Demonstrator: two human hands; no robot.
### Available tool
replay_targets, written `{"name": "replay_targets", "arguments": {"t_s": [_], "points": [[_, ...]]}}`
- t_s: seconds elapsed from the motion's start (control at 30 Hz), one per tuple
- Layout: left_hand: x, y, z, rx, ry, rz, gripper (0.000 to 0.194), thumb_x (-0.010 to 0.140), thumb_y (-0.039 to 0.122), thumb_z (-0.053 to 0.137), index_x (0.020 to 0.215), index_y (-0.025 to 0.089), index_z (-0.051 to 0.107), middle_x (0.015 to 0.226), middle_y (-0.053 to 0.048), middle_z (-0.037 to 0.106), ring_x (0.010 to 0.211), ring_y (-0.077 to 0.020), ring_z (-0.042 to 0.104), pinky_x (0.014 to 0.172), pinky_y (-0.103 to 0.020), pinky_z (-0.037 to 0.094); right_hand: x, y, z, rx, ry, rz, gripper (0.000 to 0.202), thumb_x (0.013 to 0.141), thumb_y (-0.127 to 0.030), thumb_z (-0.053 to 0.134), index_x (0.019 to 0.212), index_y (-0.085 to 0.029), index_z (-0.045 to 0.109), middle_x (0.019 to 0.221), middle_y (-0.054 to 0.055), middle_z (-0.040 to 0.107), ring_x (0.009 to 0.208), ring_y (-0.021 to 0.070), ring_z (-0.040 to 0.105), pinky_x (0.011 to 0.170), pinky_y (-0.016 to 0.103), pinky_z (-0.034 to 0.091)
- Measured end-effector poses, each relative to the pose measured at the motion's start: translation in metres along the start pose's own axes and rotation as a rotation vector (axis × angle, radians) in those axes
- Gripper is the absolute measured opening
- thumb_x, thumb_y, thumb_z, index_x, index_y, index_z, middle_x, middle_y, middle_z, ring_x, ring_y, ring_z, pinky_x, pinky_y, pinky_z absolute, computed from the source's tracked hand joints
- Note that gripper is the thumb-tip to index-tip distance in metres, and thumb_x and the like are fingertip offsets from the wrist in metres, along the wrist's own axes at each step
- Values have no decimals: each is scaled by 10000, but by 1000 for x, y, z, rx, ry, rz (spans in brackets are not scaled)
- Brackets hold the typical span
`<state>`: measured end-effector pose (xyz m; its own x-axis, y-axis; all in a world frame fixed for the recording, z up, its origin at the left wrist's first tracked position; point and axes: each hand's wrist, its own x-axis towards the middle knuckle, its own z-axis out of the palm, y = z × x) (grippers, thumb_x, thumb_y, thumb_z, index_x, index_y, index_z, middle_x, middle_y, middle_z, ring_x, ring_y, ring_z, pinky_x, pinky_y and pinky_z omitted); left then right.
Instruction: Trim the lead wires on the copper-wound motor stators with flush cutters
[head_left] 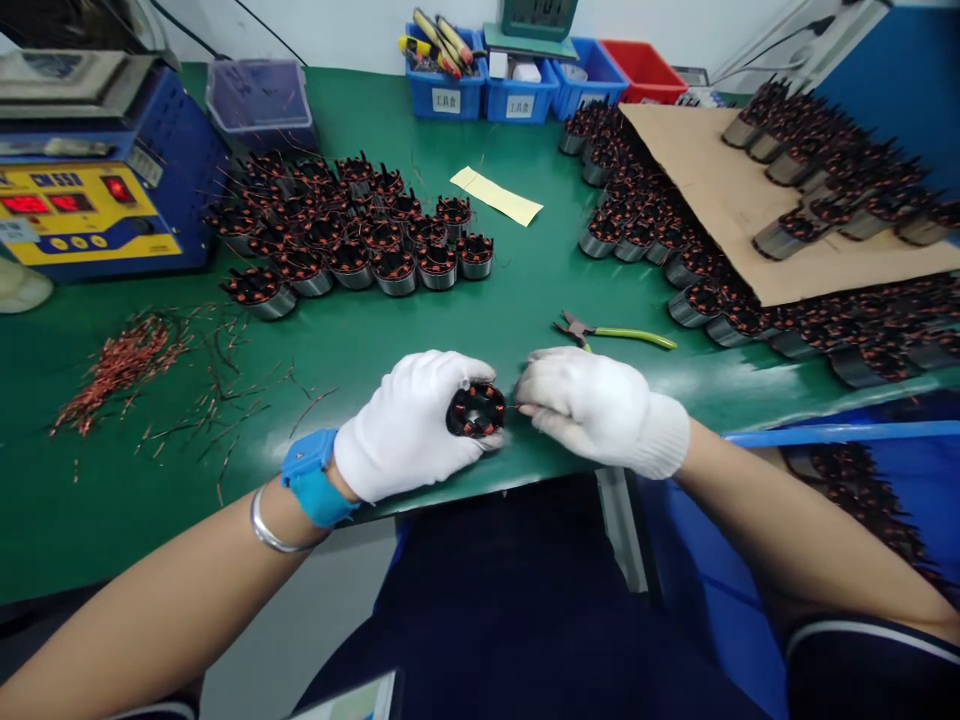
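My left hand (pixel 420 420), in a white glove, is wrapped round a motor stator (pixel 477 411) with black insulation and copper windings. Its open face points up toward me, near the table's front edge. To the right of it my right hand (pixel 589 405), also gloved, pinches a thin copper wire (pixel 516 406) that runs out from the stator's side. Just beyond the right hand lie cutting pliers (pixel 622 334) with yellow-green handles, their jaws apart. The fingertips of the left hand under the stator are partly hidden.
Several stators (pixel 394 270) stand in rows at back left; more surround a cardboard sheet (pixel 697 190) at right. Copper wire scraps (pixel 124 365) litter the left, before a blue-and-yellow soldering unit (pixel 90 215). Blue bins (pixel 446 98) and a red bin (pixel 643 70) line the back.
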<state>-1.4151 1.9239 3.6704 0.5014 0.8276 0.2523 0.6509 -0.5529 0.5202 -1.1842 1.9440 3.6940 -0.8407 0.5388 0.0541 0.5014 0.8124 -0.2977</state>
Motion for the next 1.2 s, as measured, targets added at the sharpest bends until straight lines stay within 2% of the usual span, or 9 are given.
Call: {"name": "replay_targets", "arguments": {"t_s": [0.13, 0.2, 0.3, 0.4, 0.6, 0.73, 0.87, 1.07, 1.2], "points": [[3, -5, -9, 61, -162, -210, 535, 677, 533, 686, 1074, 190, 581, 1017, -93, 631, 950, -290, 601, 845, -443, 497, -26, 15, -24, 5, 5, 317, 289, 939, -312, 411, 953, -161, 656, 923, 88, 669, 828, 205, 612, 765, 332, 472], [3, -7, -11, 73, -156, -224, 587, 664, 520, 685, 1122, 172, 563, 1092, -112, 614, 1015, -305, 583, 878, -450, 492, -40, 21, -32, -117, 45, 480, 340, 902, -401, 472, 1079, -166, 642, 1115, 115, 646, 966, 247, 617, 830, 360, 480], [2, -4, -10, 21, -72, -146, 629, 713, 469, 654, 1241, 158, 510, 1242, -112, 573, 1125, -279, 550, 970, -411, 459, -60, 30, -29, -343, 5, 666, 854, 712, -585, 650, 1382, -93, 452, 1435, 225, 412, 1260, 386, 452, 983, 465, 427], [2, 0, -7, 23, -113, -125, 353, 812, 379, 549, 1112, 198, 595, 1087, -57, 648, 995, -232, 600, 874, -366, 487, -77, 39, -19, -391, -143, 813, 1135, 602, -683, 679, 1472, -57, 305, 1481, 284, 307, 1333, 443, 346, 1007, 526, 402], [5, -1, -6, 175, -65, -289, 188, 800, 301, 499, 864, 216, 654, 818, -45, 649, 801, -235, 599, 714, -358, 457, -73, 35, -22, -404, -248, 833, 841, 723, -558, 589, 1442, -172, 386, 1227, 183, 560, 1029, 370, 597, 775, 453, 502], [6, -4, -5, 113, -59, -340, 224, 845, 345, 476, 865, 221, 661, 857, -41, 674, 840, -235, 614, 748, -354, 452, -44, 20, -25, -508, -323, 824, 500, 760, -506, 538, 1110, -162, 631, 986, 150, 606, 816, 333, 623, 599, 401, 470], [7, -5, -3, 110, -52, -346, 244, 868, 372, 473, 871, 220, 664, 860, -44, 675, 826, -235, 612, 745, -345, 445, -27, 22, -11, -551, -194, 812, 414, 848, -439, 444, 1023, -116, 634, 1053, 195, 590, 863, 342, 608, 626, 407, 474], [7, -5, -1, 86, -29, -348, 251, 888, 383, 467, 884, 220, 658, 811, -36, 658, 755, -217, 592, 704, -329, 418, -26, 13, -1, -2, 160, 645, 535, 855, -275, 439, 1378, -160, 412, 1216, 140, 562, 1072, 298, 558, 886, 436, 474], [8, -4, 0, 92, -30, -333, 255, 904, 380, 453, 923, 226, 655, 815, -35, 647, 746, -210, 580, 675, -319, 395, -20, -21, -4, 956, -5, 644, 477, 804, -249, 485, 1277, -230, 425, 895, 24, 592, 726, 178, 596, 672, 339, 532]]}}
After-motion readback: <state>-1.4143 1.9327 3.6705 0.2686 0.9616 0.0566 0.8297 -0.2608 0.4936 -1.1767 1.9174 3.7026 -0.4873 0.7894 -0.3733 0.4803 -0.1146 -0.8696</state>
